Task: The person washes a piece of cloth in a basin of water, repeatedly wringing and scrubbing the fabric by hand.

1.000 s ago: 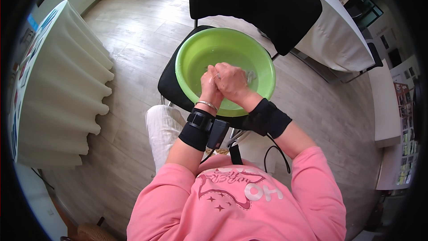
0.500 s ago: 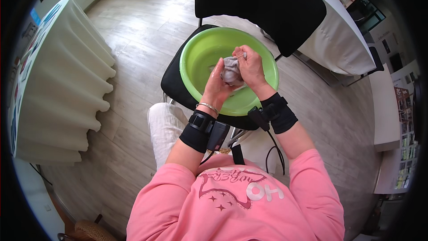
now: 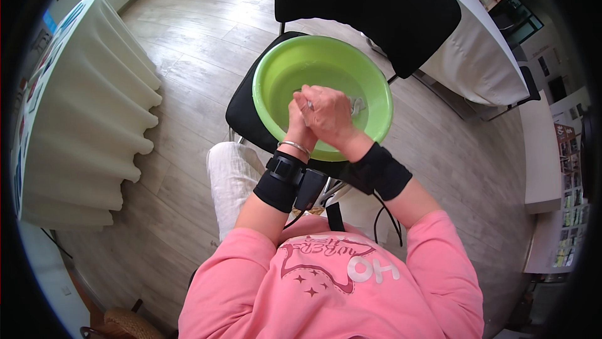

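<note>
My left hand [image 3: 297,122] and my right hand [image 3: 332,116] are pressed together above a green plastic basin [image 3: 266,113]. Both are closed, the right one lying over the left with its fingers wrapped across. A wet, greyish-white cloth [image 3: 357,106] is gripped between them; only a crumpled part shows, to the right of my right hand, and what kind of cloth it is cannot be made out. Shallow water appears to lie in the basin, which rests on the seat of a black chair [image 3: 241,110].
The chair's black backrest [image 3: 370,7] rises behind the basin. To the left stands a table with a draped white cloth [image 3: 94,126], and another white-draped table [image 3: 473,63] is at the far right. A black cable [image 3: 390,217] hangs by my right wrist strap [image 3: 382,173].
My right hand has turned over and moved left and down onto my left hand. The cloth, openly visible between them before, is now mostly covered.
</note>
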`<action>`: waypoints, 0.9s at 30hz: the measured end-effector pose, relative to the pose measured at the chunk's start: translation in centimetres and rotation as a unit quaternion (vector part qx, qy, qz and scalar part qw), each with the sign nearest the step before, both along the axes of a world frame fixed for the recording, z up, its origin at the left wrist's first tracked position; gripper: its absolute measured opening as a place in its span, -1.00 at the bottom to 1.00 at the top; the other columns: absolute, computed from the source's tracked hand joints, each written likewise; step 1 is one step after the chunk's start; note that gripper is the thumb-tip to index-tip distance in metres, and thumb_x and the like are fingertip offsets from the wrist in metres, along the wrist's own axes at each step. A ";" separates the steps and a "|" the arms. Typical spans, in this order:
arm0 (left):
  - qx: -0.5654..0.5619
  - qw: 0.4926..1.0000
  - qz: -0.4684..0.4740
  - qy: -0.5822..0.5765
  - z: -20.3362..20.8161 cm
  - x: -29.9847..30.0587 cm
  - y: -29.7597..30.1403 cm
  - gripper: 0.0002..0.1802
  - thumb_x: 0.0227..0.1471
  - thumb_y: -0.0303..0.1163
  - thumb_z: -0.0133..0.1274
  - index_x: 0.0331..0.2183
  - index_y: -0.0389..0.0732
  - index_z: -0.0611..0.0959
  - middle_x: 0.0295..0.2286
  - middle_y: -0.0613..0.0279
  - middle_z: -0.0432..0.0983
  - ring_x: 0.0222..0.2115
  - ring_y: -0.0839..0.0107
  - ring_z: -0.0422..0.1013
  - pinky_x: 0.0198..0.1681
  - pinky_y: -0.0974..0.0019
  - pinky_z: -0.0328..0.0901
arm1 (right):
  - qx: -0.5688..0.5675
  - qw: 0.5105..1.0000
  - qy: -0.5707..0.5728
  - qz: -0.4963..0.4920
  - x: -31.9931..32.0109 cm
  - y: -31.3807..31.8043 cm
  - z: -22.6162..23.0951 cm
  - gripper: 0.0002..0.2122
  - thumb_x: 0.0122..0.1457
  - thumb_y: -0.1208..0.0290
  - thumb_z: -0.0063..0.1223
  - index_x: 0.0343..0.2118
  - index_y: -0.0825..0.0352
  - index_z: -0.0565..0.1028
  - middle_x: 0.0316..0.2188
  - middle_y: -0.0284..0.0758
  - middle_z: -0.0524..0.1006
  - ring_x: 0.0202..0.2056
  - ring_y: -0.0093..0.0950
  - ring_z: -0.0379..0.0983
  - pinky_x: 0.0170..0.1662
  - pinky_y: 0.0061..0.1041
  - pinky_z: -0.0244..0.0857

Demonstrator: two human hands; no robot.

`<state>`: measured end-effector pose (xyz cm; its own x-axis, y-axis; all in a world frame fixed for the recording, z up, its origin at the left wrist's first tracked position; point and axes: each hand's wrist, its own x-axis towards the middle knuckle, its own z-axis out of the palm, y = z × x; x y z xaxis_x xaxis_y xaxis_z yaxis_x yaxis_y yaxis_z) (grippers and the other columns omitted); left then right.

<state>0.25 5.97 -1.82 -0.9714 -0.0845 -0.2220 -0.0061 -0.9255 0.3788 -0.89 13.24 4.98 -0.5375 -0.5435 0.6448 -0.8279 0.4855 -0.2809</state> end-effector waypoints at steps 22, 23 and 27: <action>-0.206 0.977 0.031 0.040 1.0 -1.6 -0.3 -0.73 0.08 -0.24 -0.14 -0.42 -0.26 0.46 -0.52 0.27 0.42 -0.57 0.51 0.38 -0.53 0.44 0.31 | 0.051 0.956 -0.222 -0.185 -5.7 5.6 -0.8 -0.59 0.15 0.08 -0.24 -0.67 0.31 0.35 -0.72 -0.23 0.44 -0.63 -0.27 0.40 -0.54 -0.30 0.23; -0.171 0.984 -0.002 0.042 1.5 -1.3 -0.6 -0.72 0.08 -0.22 -0.15 -0.36 -0.27 0.46 -0.46 0.24 0.44 -0.51 0.47 0.40 -0.49 0.43 0.33 | 0.030 0.921 -0.328 -0.208 -5.9 5.9 -0.5 -0.58 0.15 0.06 -0.25 -0.66 0.31 0.36 -0.73 -0.23 0.43 -0.64 -0.29 0.40 -0.55 -0.30 0.22; -0.075 0.992 -0.088 0.041 0.2 -1.5 -0.9 -0.65 0.08 -0.20 -0.18 -0.22 -0.28 0.44 -0.30 0.16 0.44 -0.35 0.38 0.42 -0.36 0.40 0.34 | -0.198 0.923 -0.326 -0.055 -4.7 4.0 0.1 -0.71 0.15 0.21 -0.13 -0.51 0.38 0.41 -0.66 -0.25 0.44 -0.65 -0.42 0.38 -0.56 -0.40 0.24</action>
